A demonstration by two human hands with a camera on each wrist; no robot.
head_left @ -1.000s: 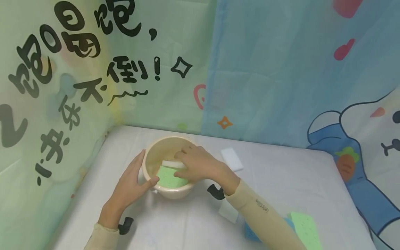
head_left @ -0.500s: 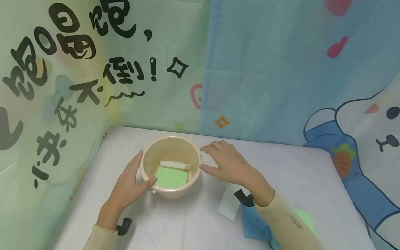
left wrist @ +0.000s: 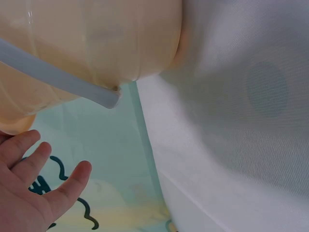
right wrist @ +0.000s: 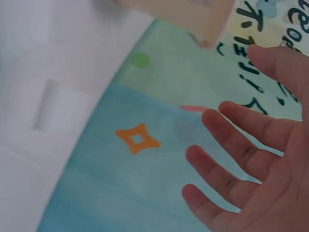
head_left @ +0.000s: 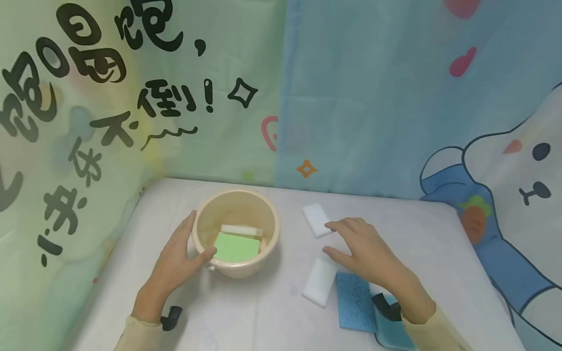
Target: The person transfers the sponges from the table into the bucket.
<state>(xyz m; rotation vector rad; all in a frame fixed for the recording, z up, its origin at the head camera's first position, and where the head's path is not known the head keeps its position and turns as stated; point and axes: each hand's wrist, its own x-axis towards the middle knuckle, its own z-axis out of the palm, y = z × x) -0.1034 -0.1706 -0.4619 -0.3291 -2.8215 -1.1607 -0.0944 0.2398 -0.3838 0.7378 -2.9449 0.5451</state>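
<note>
A cream bucket [head_left: 239, 270] with a pale handle [left wrist: 63, 79] stands left of centre. Inside it lie a green sponge [head_left: 237, 247] and a white block [head_left: 241, 230], which looks like a sponge. My left hand [head_left: 173, 265] rests against the bucket's left side, its thumb over the front rim and its other fingers fairly straight. To the right, my right hand [head_left: 373, 253] hovers with spread fingers, holding nothing. Its fingertips are close to a white sponge-like block [head_left: 316, 220] on the table; whether they touch cannot be told.
Another white block [head_left: 320, 282] lies nearer the front, beside a speckled blue sponge [head_left: 356, 302]. A teal piece with a rounded corner [head_left: 391, 334] is partly hidden under the right wrist. Printed cloth [head_left: 373, 97] hangs behind the white-covered table [head_left: 272, 317].
My right hand has come out of the bucket and moved right, leaving the white block beside the green sponge. My left hand stays at the bucket. The view has shifted slightly.
</note>
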